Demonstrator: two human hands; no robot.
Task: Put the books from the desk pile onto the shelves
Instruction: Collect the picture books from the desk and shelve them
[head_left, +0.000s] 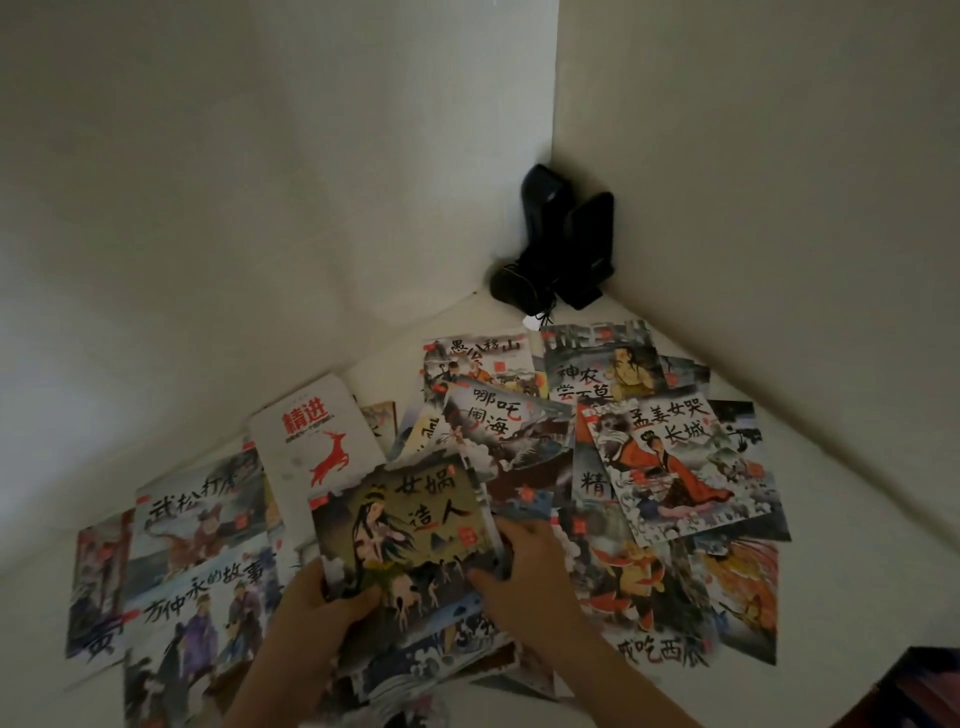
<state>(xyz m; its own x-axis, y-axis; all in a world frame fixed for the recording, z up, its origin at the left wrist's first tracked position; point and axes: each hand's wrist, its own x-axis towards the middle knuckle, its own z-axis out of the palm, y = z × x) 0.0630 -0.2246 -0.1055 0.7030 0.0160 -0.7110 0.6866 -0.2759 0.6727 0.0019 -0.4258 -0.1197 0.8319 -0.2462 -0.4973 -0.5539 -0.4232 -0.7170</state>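
Observation:
Several thin picture books lie spread and overlapping on a white desk (841, 519) in a corner. Both my hands hold one picture book (410, 530) with a long-haired figure on its cover, lifted a little above the pile. My left hand (322, 597) grips its lower left corner, thumb on the cover. My right hand (524, 561) grips its right edge. A white book with a red deer (317, 441) lies just behind it. No shelf is in view.
Two black speakers (566, 244) with a cable stand in the far corner where the white walls (208, 208) meet. A dark object (919, 686) shows at the lower right edge. Books cover most of the desk's middle.

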